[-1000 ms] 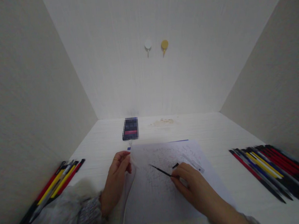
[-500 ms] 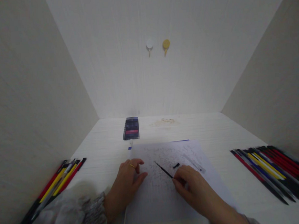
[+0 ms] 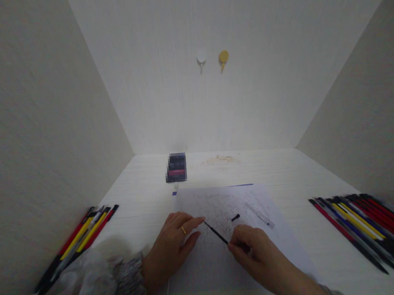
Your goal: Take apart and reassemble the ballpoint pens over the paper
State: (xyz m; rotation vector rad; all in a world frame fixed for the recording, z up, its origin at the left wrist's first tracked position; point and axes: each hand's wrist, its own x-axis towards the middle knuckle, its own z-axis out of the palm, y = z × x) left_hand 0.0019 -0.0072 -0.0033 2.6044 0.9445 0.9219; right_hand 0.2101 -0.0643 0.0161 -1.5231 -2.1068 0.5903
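A white sheet of paper (image 3: 226,263) covered with faint scribbles lies on the white desk in front of me. My right hand (image 3: 256,252) pinches a thin black pen part (image 3: 215,232) that points up and left over the sheet. My left hand (image 3: 175,247), with a ring on one finger, rests flat on the paper's left side, its fingertips close to the tip of that black part. A small black cap (image 3: 235,217) and a clear pen barrel (image 3: 260,215) lie on the sheet beyond my right hand.
A row of red, yellow and black pens (image 3: 84,238) lies along the left wall, and a larger row of pens (image 3: 363,230) lies at the right. A dark phone (image 3: 176,168) sits near the back wall. Two wall hooks (image 3: 212,59) hang above. A white cable (image 3: 166,293) runs under my left wrist.
My left hand has moved right from the paper's left edge onto the sheet and flattened, ending near the tip of the black part. My right hand has barely shifted.
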